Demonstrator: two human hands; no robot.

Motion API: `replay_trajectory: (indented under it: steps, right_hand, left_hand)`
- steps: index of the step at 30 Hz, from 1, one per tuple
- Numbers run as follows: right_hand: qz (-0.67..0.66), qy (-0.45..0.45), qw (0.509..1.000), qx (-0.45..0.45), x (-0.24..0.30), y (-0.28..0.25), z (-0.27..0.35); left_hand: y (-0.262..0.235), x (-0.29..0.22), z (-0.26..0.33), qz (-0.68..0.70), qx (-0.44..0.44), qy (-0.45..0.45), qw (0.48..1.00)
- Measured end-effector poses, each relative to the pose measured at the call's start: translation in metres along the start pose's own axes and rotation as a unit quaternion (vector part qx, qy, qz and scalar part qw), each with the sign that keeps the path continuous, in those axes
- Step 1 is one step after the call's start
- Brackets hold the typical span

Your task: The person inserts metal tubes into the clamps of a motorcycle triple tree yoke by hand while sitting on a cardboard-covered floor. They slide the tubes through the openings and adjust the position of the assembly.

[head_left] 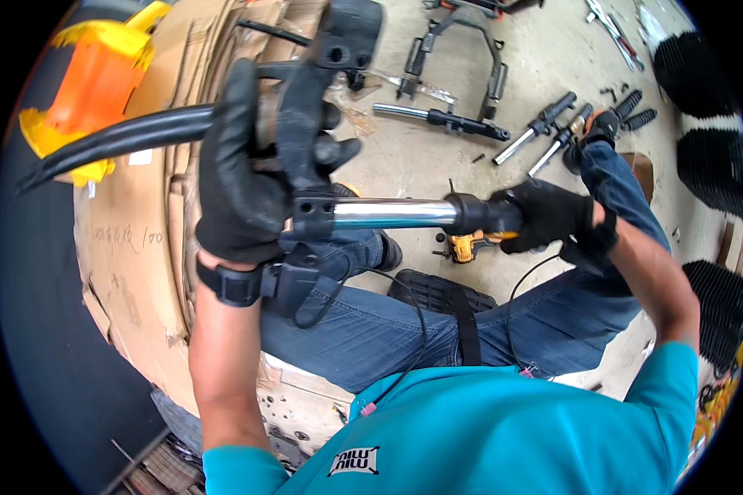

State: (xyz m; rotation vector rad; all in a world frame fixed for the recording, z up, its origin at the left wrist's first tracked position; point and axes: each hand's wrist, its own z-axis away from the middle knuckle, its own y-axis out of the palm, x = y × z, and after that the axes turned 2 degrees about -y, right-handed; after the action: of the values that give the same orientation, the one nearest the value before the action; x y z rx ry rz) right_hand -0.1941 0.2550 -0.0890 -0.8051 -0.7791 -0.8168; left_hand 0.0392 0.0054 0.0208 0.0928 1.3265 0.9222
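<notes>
The concrete floor [545,58] forms the work area. At the person's left, the cardboard stack [128,247] may consist of flattened sheets or closed cartons; which cannot be determined, and no contents show. Ribbed black stacks [710,169] stand along the right side; no opening is visible, so they cannot be confirmed as containers. The workpiece, a suspension fork [409,211], is held roughly horizontal above the lap, clear of the floor. The left hand [243,186], gloved, is closed around the fork bracket [299,124], its fingertips curling past the far side. The right hand [545,216], also gloved, is wrapped around the black lower end; part of its grip is hidden. The step in hand appears to be steadying and aligning the fork between both hands. For good results, support both ends equally, keep the chrome tube [388,216] square to the bracket, and avoid gripping its polished surface, which could mark or pick up grit. A yellow power drill [464,249] lies on the floor below. Before any tightening, check that the tube is seated in the split clamp [314,216]; bolt tension cannot be judged here. Small dark fasteners [479,157] lie loose on the floor; a tray would guard against loss.
</notes>
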Motion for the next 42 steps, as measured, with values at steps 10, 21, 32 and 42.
replay_trajectory:
  steps: [10,21,32,42]
  right_hand:
    - [0.116,0.019,0.973,-0.200,0.008,0.046,0.007]
    - [0.115,-0.107,0.955,-0.253,0.004,0.009,0.004]
    - [0.079,-0.212,0.895,-0.386,-0.062,-0.021,0.027]
    - [-0.451,-0.222,0.822,-0.267,-0.013,-0.035,0.052]
  left_hand:
    - [-0.019,0.029,0.005,-0.018,-0.078,0.040,0.996]
    - [-0.022,0.004,0.008,0.076,-0.088,0.026,0.993]
    - [-0.058,-0.026,0.011,0.106,-0.038,0.042,0.993]
    - [-0.079,-0.012,0.003,0.155,-0.060,0.022,0.986]
